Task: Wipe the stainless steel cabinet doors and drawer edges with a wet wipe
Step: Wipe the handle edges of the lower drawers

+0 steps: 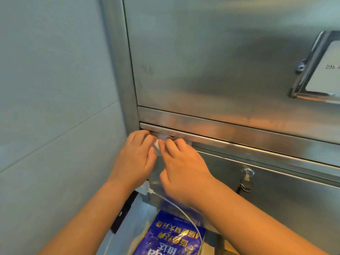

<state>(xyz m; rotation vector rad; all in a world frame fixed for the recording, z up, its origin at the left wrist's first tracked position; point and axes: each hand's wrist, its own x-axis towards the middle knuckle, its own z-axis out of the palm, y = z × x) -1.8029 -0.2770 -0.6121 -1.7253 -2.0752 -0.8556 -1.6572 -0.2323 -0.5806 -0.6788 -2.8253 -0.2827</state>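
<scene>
A stainless steel cabinet door [211, 57] fills the upper view. Below it runs a horizontal drawer edge [239, 142] with a rounded lip. Both my hands meet at the left end of that lip. A small white wet wipe [157, 145] shows between them, mostly hidden by the fingers. My left hand [135, 159] holds the wipe's left side with its fingers up against the lip. My right hand [181, 168] presses its fingertips onto the wipe from the right. The lower drawer front [276, 196] carries a lock with a key [247, 176].
A grey tiled wall [55, 107] stands close on the left. A framed label holder [318, 70] is fixed to the door at the right. Below my arms lie a blue printed packet [171, 236] and a white cable [176, 207].
</scene>
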